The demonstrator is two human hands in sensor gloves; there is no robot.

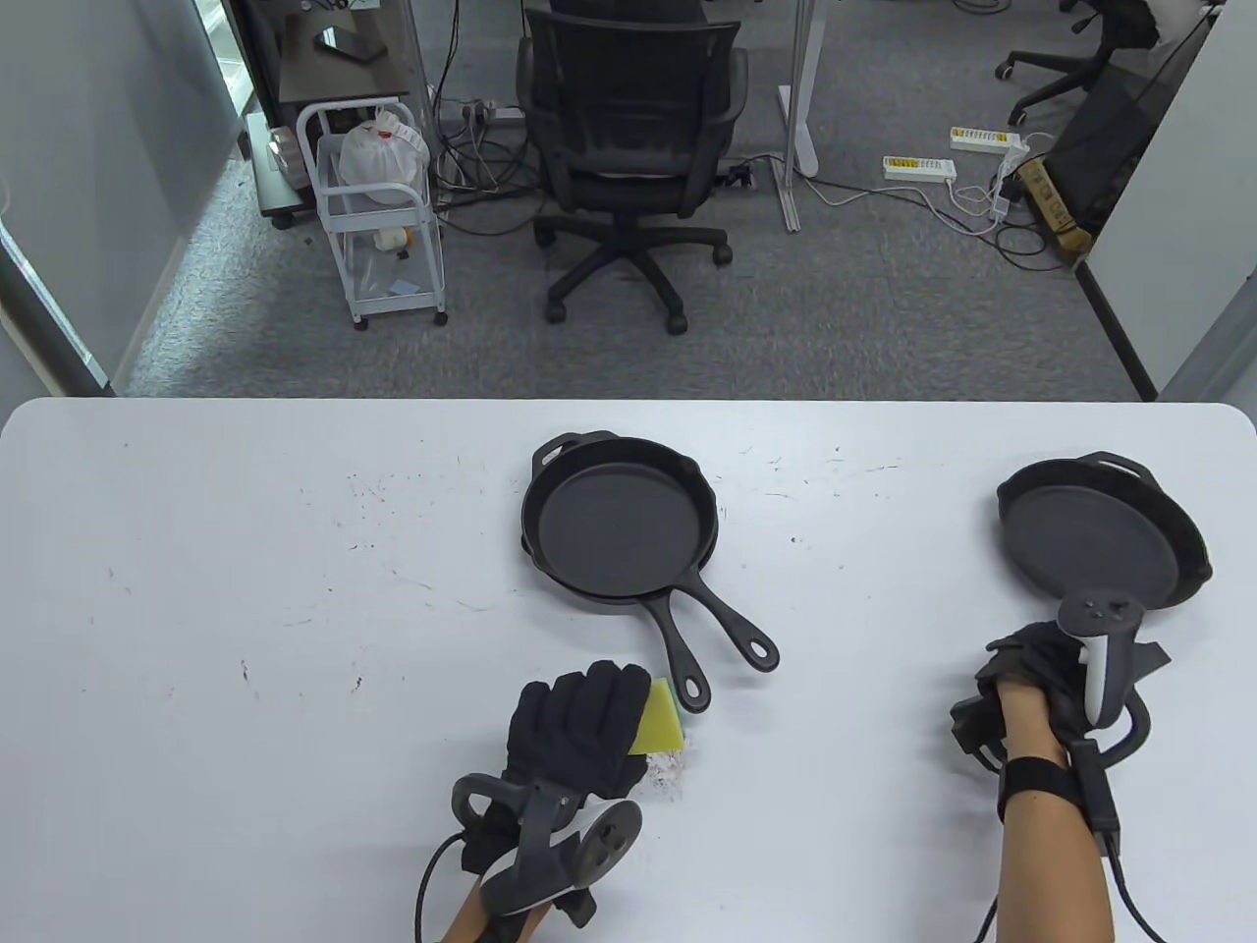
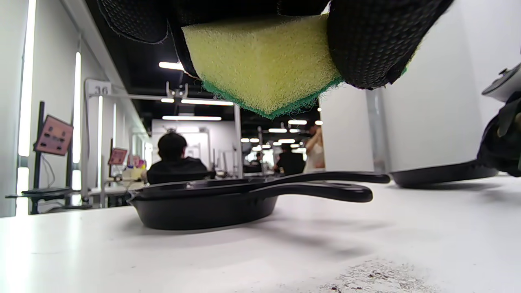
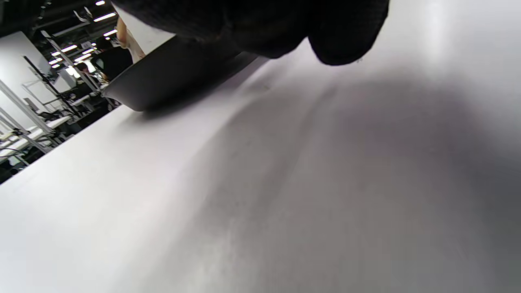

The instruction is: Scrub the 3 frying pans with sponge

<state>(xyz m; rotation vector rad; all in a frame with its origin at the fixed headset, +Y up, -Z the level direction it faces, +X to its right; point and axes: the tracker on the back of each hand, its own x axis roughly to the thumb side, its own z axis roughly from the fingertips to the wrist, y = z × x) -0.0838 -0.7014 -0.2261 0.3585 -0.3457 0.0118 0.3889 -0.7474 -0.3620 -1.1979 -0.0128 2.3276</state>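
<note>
The left hand (image 1: pixel 579 732), low centre of the table view, has its fingers clamped on the sponge (image 1: pixel 656 719) (green side down) beside two stacked pans (image 1: pixel 617 519), ready to scrub; the right hand (image 1: pixel 1031 678) grips the third pan (image 1: pixel 1100 535) at right, probably bringing it within reach on the worktop (image 1: pixel 245 589)

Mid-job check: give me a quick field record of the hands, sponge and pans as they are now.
left hand: holds the sponge near the table's front edge
sponge: yellow with a green scrub layer, off the table in the left wrist view
right hand: grips the handle of the right pan
right pan: lying near the table's right end
stacked pans: two nested at mid-table, handles pointing toward the sponge
crumbs: dark specks beside the left hand
</note>
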